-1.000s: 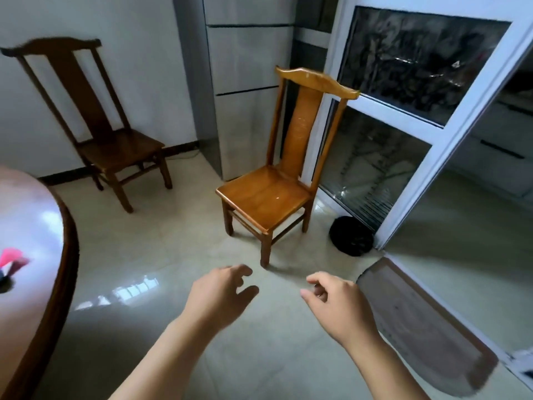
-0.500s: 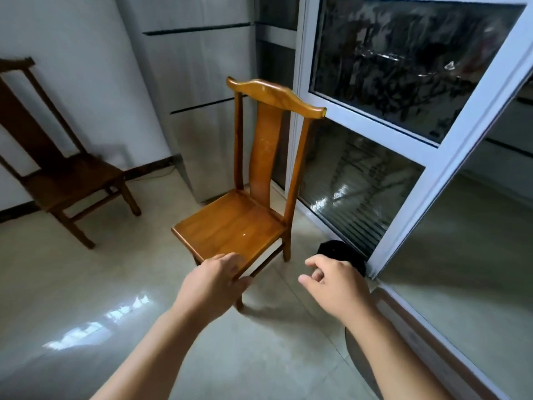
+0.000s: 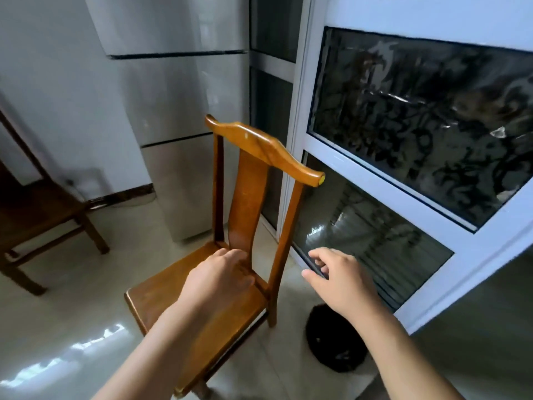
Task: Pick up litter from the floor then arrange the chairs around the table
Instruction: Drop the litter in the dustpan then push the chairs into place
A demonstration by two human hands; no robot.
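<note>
A light-brown wooden chair (image 3: pixel 251 180) with a tall back stands right in front of me, its back toward the glass door. My left hand (image 3: pixel 219 280) hovers over the rear of the seat, near the base of the back splat, fingers curled and holding nothing. To the right of the chair's rear right post, my right hand (image 3: pixel 337 280) is in the air, fingers apart and empty. A darker wooden chair (image 3: pixel 37 220) stands at the left edge, partly cut off.
A grey refrigerator (image 3: pixel 178 111) stands behind the chair. A white-framed sliding glass door (image 3: pixel 403 157) fills the right side. A black round object (image 3: pixel 334 342) lies on the tiled floor (image 3: pixel 72 313) under my right forearm.
I have come closer to the light chair, which now fills the middle of the view. Both hands have reached forward, the left over the seat, the right past the back post.
</note>
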